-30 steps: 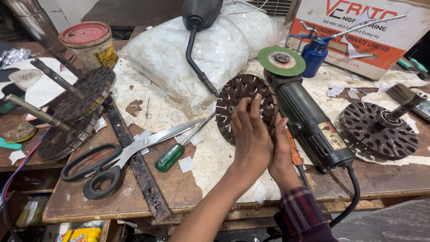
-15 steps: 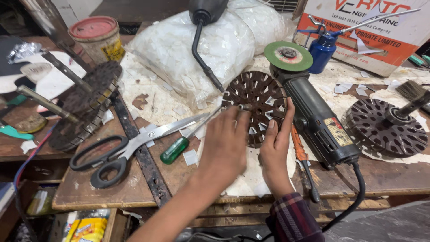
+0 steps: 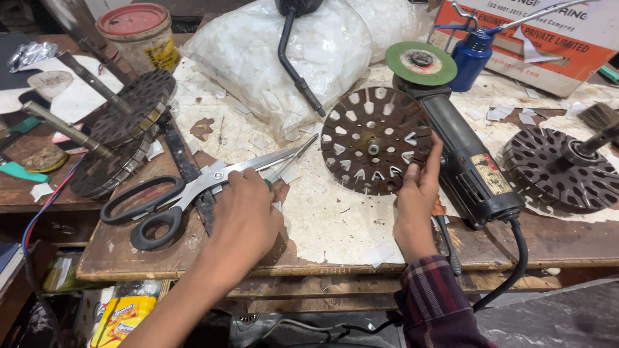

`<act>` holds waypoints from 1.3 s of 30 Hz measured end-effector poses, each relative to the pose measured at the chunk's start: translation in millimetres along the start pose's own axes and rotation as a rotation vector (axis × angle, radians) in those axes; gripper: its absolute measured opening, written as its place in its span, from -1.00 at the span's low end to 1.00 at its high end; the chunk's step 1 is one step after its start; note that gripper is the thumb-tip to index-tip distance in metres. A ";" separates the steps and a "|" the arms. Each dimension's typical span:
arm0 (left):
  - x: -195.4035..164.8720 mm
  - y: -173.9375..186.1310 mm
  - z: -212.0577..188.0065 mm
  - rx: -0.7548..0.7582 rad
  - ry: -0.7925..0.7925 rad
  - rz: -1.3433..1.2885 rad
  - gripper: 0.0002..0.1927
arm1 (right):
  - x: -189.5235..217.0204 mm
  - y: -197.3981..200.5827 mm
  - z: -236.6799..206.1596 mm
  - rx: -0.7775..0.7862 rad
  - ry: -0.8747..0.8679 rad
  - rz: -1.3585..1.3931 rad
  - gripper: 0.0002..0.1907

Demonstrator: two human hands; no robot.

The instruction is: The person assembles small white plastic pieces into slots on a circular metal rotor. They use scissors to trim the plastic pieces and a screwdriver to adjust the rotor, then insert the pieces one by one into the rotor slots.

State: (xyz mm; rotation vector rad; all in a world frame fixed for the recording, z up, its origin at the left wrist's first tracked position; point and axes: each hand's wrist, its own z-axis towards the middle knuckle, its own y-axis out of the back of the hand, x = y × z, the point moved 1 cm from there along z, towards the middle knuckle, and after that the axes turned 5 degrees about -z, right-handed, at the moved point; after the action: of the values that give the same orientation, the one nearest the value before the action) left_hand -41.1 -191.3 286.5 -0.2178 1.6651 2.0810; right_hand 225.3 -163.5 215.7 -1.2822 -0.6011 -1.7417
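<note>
A dark round metal disc with several slots, white paper in some of them, lies tilted on the paper-covered bench. My right hand grips its lower right rim, thumb on the face. My left hand is down on the bench to the left, fingers curled over the green handle of a screwdriver; only the shaft and a sliver of green show. Large black-handled scissors lie touching that hand's left side.
An angle grinder with a green wheel lies right of the disc, its cable running off the front edge. Similar slotted discs on shafts sit at left and right. Behind are a plastic bag, blue oil can and red-lidded tin.
My left hand left the disc and moved down-left onto the screwdriver by the scissors. My right hand stays on the disc's right rim.
</note>
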 end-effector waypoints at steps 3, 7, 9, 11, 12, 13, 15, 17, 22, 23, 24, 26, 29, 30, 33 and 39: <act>-18.5 10.5 -5.3 0.002 0.071 -0.144 -0.50 | 3.7 5.1 -2.5 0.070 0.036 0.047 -0.41; -54.3 31.0 -11.2 -0.190 0.078 -0.236 -0.69 | 11.2 9.2 0.5 0.040 0.013 0.074 -0.43; -71.0 39.7 -18.0 -0.175 -0.102 -0.327 -0.57 | 14.5 9.7 2.0 0.047 0.042 0.090 -0.44; -84.8 42.6 -23.4 -0.103 -0.247 -0.400 -0.51 | 15.7 9.1 4.5 0.023 0.035 0.080 -0.43; -89.7 42.5 -26.8 -0.037 -0.299 -0.425 -0.52 | 15.6 8.6 5.5 0.011 0.030 0.076 -0.42; -93.2 41.8 -28.8 0.031 -0.352 -0.449 -0.53 | 14.9 8.0 5.8 0.023 0.028 0.117 -0.42; -97.0 40.9 -30.4 -0.038 -0.514 -0.383 -0.55 | 12.7 7.4 6.4 0.042 0.026 0.199 -0.42; -98.4 38.4 -29.8 -0.042 -0.586 -0.346 -0.56 | 9.2 7.4 7.7 0.041 -0.035 0.177 -0.43; -96.2 33.6 -27.3 -0.051 -0.557 -0.309 -0.58 | 5.7 11.0 8.7 0.139 -0.036 0.222 -0.48; -95.1 32.8 -27.5 -0.058 -0.546 -0.294 -0.59 | 5.9 12.1 8.9 0.164 -0.057 0.225 -0.49; -94.0 31.8 -27.8 -0.066 -0.535 -0.280 -0.60 | 6.4 13.0 9.2 0.189 -0.077 0.228 -0.50; -92.6 30.5 -28.0 -0.067 -0.523 -0.260 -0.60 | 7.3 13.5 9.4 0.203 -0.108 0.189 -0.49; -94.1 34.7 -24.4 -0.030 -0.514 -0.190 -0.58 | 8.7 12.6 9.5 0.257 -0.114 0.215 -0.41; -96.1 37.7 -20.4 -0.007 -0.508 -0.137 -0.55 | 8.8 12.0 9.7 0.280 -0.109 0.238 -0.37; -104.9 50.1 0.0 0.052 -0.568 0.010 -0.55 | 8.0 13.3 11.7 0.283 -0.125 0.226 -0.37; -126.5 34.2 65.6 0.117 -0.840 0.062 -0.68 | 6.6 16.6 26.2 0.290 -0.104 0.256 -0.31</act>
State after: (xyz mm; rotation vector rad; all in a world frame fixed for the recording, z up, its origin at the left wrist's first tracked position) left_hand 65.5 -166.4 383.9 0.6651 1.2492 1.7253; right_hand 252.2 -153.8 229.3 -1.1920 -0.6884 -1.3318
